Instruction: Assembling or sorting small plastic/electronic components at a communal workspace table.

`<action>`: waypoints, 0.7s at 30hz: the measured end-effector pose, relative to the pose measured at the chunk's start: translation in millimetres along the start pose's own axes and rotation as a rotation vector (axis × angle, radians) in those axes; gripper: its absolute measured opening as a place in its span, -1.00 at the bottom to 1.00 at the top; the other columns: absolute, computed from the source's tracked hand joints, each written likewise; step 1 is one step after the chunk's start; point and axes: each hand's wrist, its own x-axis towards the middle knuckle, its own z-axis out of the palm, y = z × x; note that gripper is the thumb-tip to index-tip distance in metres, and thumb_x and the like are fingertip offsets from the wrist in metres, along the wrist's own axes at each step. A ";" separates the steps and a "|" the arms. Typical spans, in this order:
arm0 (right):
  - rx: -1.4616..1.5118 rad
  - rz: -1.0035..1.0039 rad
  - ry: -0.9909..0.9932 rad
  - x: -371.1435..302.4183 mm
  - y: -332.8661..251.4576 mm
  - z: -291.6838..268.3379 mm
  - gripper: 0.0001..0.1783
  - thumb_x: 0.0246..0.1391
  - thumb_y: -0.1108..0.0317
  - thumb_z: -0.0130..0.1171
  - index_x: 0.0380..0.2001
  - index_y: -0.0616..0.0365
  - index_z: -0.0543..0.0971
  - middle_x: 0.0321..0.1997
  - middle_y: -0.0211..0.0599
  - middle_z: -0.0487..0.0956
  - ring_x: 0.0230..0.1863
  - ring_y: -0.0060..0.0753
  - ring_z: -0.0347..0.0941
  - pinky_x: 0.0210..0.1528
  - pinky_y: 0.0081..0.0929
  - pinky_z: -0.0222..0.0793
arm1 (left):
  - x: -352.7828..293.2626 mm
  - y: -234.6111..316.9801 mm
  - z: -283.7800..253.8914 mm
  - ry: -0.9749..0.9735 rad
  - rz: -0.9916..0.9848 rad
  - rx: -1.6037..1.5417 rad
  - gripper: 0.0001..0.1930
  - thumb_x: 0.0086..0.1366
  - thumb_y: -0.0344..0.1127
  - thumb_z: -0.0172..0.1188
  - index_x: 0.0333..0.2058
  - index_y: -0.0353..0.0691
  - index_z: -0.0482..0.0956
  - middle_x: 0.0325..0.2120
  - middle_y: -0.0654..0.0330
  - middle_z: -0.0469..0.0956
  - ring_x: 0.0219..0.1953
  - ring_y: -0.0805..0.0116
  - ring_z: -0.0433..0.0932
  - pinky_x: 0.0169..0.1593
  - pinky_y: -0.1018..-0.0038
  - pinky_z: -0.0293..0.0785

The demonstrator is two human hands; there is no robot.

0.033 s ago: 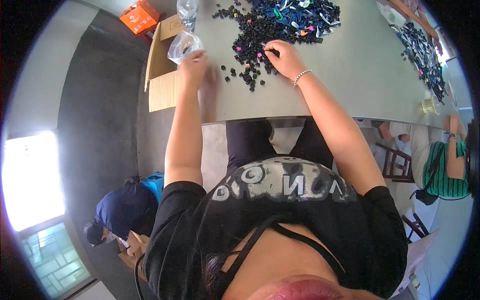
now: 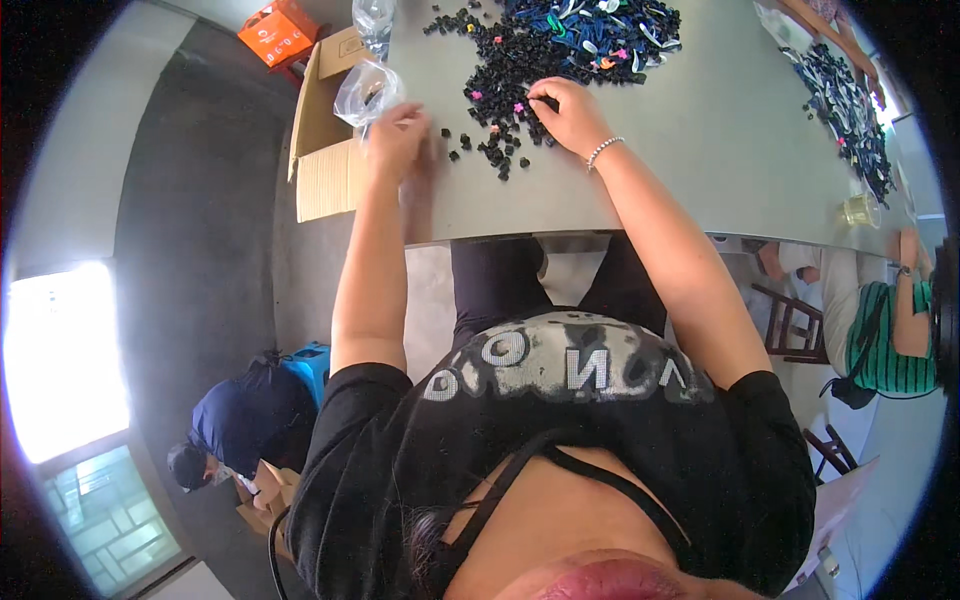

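Observation:
A heap of small black plastic pieces, too small for me to name, is spread over the grey table, with a few pink and yellow ones among them. My right hand rests at the heap's right edge, thumb and fingertips pinched together; what lies between them is hidden. Over the table's left edge hovers my left hand, slightly blurred, its fingers apart and nothing visible in them. Just beyond it a clear plastic bag sits by the open cardboard box, with something small and dark inside.
Longer blue, white and black pieces are heaped at the far side. Another heap and a clear cup are on the right, where other people are. An orange bag stands beyond the box. One person bends over at lower left.
My left hand has shifted slightly right and toward me, away from the plastic bag, and its fingers have spread. My right hand has stayed nearly still at the heap.

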 end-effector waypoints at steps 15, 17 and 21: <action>-0.018 -0.015 -0.001 -0.7 -1.3 -0.4 -0.88 -0.03 0.39 0.19 -0.42 0.21 0.59 -0.27 -0.18 0.61 -0.22 -0.10 0.52 -0.16 -0.31 0.45 | -61.9 28.0 8.4 -0.141 0.432 0.281 -0.63 -0.05 -0.41 0.11 -0.18 -0.22 0.57 -0.26 0.11 0.49 -0.28 0.24 0.51 -0.18 0.45 0.46; -0.048 -0.031 0.013 -1.4 -2.6 -1.2 -0.88 -0.03 0.39 0.19 -0.42 0.20 0.58 -0.28 -0.18 0.61 -0.20 -0.10 0.52 -0.14 -0.30 0.44 | -69.2 32.3 8.5 -0.133 0.451 0.286 -0.66 -0.04 -0.41 0.12 -0.20 -0.22 0.57 -0.27 0.11 0.49 -0.30 0.24 0.51 -0.20 0.44 0.47; 0.009 0.012 -0.007 -0.4 -3.1 -1.6 -0.89 -0.02 0.39 0.19 -0.42 0.19 0.58 -0.27 -0.19 0.61 -0.18 -0.09 0.50 -0.11 -0.29 0.42 | -75.1 26.6 16.9 -0.018 0.431 0.346 -0.77 0.01 -0.37 0.17 -0.29 -0.18 0.58 -0.29 0.16 0.50 -0.38 0.23 0.53 -0.25 0.37 0.49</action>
